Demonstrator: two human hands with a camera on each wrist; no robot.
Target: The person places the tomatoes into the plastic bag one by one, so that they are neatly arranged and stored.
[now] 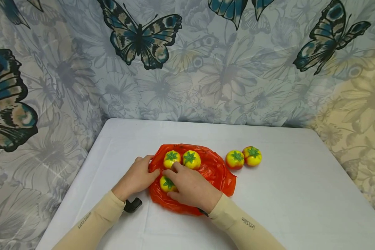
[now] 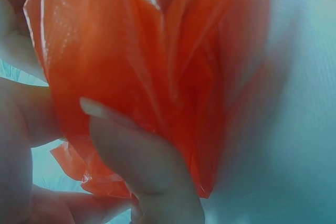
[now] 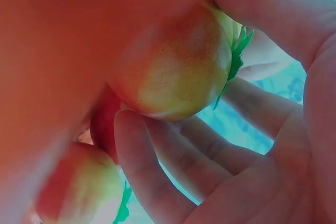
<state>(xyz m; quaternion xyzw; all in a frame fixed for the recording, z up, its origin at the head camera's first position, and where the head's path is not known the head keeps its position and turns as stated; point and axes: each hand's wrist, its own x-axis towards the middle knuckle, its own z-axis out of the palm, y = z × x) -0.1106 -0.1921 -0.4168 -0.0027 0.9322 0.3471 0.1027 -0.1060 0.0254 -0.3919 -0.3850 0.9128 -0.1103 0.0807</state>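
Observation:
A red plastic bag (image 1: 214, 170) lies spread on the table, with three yellow-and-red tomatoes with green star-shaped tops on it. My left hand (image 1: 140, 176) holds the bag's left edge; in the left wrist view the thumb (image 2: 142, 156) presses the crinkled plastic (image 2: 126, 51) against the fingers behind. Over the nearest tomato (image 1: 166, 183) is my right hand (image 1: 192, 187), its thumb and fingers curved around the fruit, as the right wrist view also shows of this tomato (image 3: 178, 72). Just behind, a left tomato (image 1: 171, 159) and a right tomato (image 1: 192, 160) sit side by side.
Right of the bag, two more tomatoes, one nearer (image 1: 235, 160) and one farther (image 1: 252, 156), stand together on the white table (image 1: 287, 194). A black wrist device (image 1: 133, 205) shows by the left cuff. Butterfly-patterned cloth (image 1: 187, 86) hangs behind the table.

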